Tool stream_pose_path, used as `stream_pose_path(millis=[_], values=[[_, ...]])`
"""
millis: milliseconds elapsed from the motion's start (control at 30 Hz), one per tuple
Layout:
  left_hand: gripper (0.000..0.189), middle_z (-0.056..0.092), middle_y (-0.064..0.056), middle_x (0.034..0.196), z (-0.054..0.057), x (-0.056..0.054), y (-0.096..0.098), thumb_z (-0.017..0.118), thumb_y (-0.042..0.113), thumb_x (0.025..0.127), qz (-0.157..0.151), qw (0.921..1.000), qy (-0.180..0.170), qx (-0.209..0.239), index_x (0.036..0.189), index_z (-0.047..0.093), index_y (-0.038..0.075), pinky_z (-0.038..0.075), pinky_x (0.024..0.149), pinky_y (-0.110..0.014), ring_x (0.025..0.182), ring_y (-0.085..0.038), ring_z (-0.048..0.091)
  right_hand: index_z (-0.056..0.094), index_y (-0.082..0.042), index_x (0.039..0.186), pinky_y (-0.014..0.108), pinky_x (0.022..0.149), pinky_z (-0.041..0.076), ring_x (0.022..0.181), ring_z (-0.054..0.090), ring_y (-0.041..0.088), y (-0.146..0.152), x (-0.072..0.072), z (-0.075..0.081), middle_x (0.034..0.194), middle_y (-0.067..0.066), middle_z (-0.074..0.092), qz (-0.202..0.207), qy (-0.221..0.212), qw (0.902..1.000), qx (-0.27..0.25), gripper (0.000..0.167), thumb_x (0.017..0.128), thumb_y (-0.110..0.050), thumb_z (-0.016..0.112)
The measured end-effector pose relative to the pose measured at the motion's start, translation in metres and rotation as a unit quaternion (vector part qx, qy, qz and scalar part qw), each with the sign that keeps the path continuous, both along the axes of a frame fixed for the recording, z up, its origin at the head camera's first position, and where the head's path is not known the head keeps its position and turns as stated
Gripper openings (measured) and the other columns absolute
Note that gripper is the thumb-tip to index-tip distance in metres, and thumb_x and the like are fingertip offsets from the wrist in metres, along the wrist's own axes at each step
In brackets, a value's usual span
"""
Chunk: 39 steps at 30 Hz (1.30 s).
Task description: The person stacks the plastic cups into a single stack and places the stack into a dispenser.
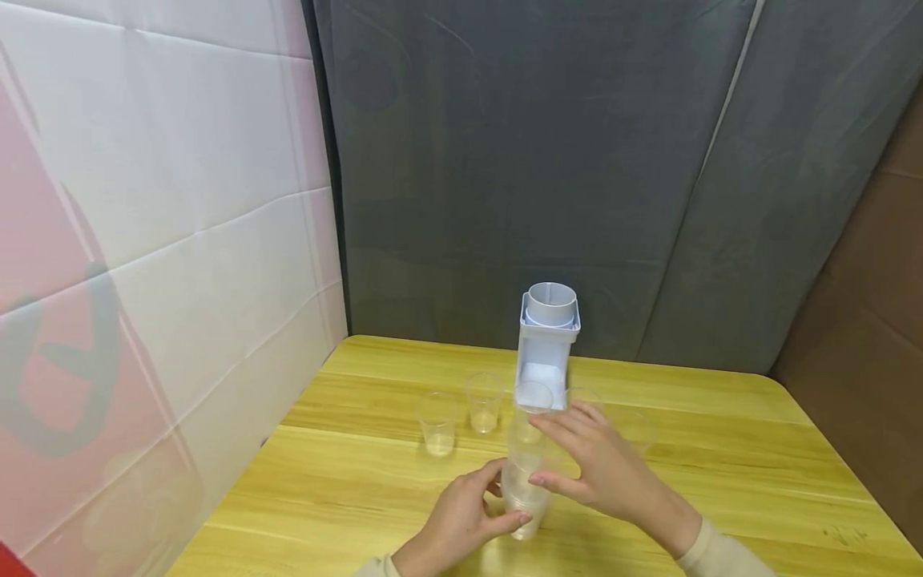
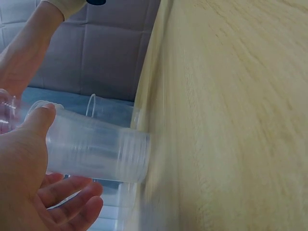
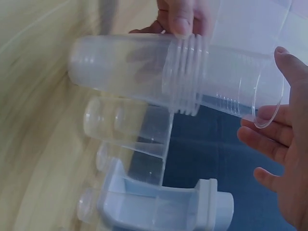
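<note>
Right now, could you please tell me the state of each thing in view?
Cup stack: nested, roughly upright.
Top cup: raised above the other rims.
Two left cups: standing upright.
Two right cups: standing, partly hidden.
White holder: upright, front and top open.
Left hand: grips the stack.
Right hand: fingers around the top cup's rim; grip unclear.

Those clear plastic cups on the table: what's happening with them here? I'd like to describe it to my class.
A person's left hand holds an upright stack of clear cups. The right hand is at the rim of the top cup, which sticks well out of the stack. Other single cups stand on the table, near a white holder.
</note>
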<state>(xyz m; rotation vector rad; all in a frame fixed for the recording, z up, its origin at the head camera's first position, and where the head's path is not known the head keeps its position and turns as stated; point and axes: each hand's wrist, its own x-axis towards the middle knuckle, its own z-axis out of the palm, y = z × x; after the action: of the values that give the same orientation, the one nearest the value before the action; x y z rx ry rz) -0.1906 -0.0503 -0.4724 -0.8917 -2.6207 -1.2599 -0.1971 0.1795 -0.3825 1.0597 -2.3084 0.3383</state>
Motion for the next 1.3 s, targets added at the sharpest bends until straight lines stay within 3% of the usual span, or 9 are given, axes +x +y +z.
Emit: stream_pose_path(millis=[433, 667, 833, 1067, 1300], values=[[0.073, 0.072, 0.004, 0.112, 0.000, 0.001, 0.000, 0.067, 0.059, 0.085, 0.016, 0.9996, 0.002, -0.023, 0.137, 0.053, 0.010, 0.057, 0.077, -0.025, 0.097, -0.006, 0.066, 0.062, -0.016, 0.132, 0.049, 0.107, 0.044, 0.115, 0.063, 0.012, -0.003, 0.006, -0.020, 0.125, -0.006, 0.068, -0.015, -0.035, 0.9988, 0.032, 0.064, 0.086, -0.061, 0.065], [0.075, 0.068, 0.001, 0.122, -0.002, 0.004, -0.003, 0.066, 0.062, 0.085, 0.035, 0.9990, 0.023, -0.016, 0.138, 0.051, 0.011, 0.056, 0.083, -0.028, 0.106, -0.018, 0.066, 0.062, -0.015, 0.132, 0.050, 0.107, 0.044, 0.116, 0.062, 0.014, -0.003, 0.007, -0.027, 0.127, -0.005, 0.067, -0.021, -0.053, 0.9973, 0.048, 0.064, 0.086, -0.060, 0.065], [0.073, 0.065, 0.004, 0.128, -0.001, 0.006, -0.004, 0.065, 0.064, 0.083, 0.062, 0.9946, 0.076, -0.034, 0.136, 0.054, 0.016, 0.055, 0.092, -0.038, 0.114, -0.017, 0.061, 0.061, -0.016, 0.134, 0.047, 0.105, 0.045, 0.116, 0.062, 0.012, -0.003, 0.008, -0.032, 0.129, -0.006, 0.067, -0.024, -0.063, 0.9963, 0.053, 0.065, 0.086, -0.059, 0.066], [0.067, 0.066, 0.005, 0.128, -0.002, 0.004, -0.002, 0.071, 0.063, 0.079, 0.081, 0.9768, 0.193, -0.043, 0.128, 0.061, 0.018, 0.049, 0.104, -0.045, 0.120, -0.013, 0.058, 0.060, -0.016, 0.135, 0.048, 0.106, 0.046, 0.118, 0.062, 0.014, -0.004, 0.010, -0.035, 0.131, -0.006, 0.066, -0.033, -0.086, 0.9945, 0.050, 0.065, 0.088, -0.060, 0.063], [0.067, 0.066, 0.000, 0.130, -0.004, 0.003, 0.000, 0.069, 0.062, 0.081, 0.084, 0.9684, 0.232, -0.038, 0.126, 0.062, 0.013, 0.047, 0.106, -0.047, 0.122, -0.016, 0.059, 0.058, -0.019, 0.137, 0.051, 0.108, 0.044, 0.121, 0.061, 0.015, -0.004, 0.011, -0.037, 0.133, -0.007, 0.064, -0.045, -0.101, 0.9926, 0.051, 0.063, 0.090, -0.061, 0.059]])
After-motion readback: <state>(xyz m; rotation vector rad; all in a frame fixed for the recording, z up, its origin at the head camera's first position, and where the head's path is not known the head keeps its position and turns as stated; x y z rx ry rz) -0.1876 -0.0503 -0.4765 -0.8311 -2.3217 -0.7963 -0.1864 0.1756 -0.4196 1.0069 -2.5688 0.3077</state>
